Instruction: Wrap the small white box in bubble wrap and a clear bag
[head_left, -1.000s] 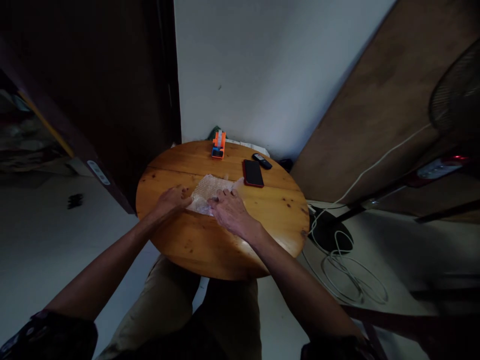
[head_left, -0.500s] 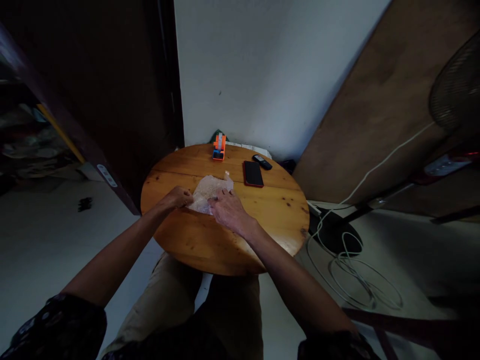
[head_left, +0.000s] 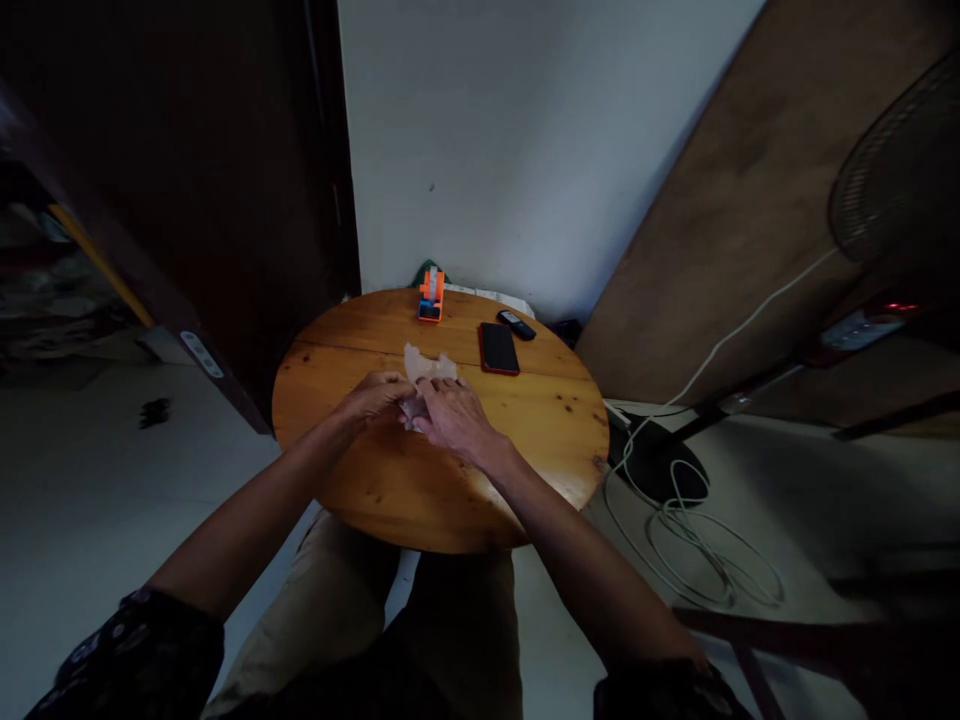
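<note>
The bubble wrap point(head_left: 430, 367) is a little left of the middle of the round wooden table point(head_left: 555, 430), bunched between both hands, its pale far edge sticking up ragged beyond the fingers. The left hand point(head_left: 379, 396) pinches the wrap's left side, thumb and fingertips together. The right hand point(head_left: 454, 414) holds it from the right, fingers bent over the top and the thumb on the near side (how firmly it grips, I cannot tell). The two hands are close together over the wrap. Farther off and to the right, a dark phone with a red edge point(head_left: 499, 349) lies flat, with a small black handset point(head_left: 516, 324) just beyond it. An orange tape dispenser point(head_left: 430, 294) stands near the table's far edge.
</note>
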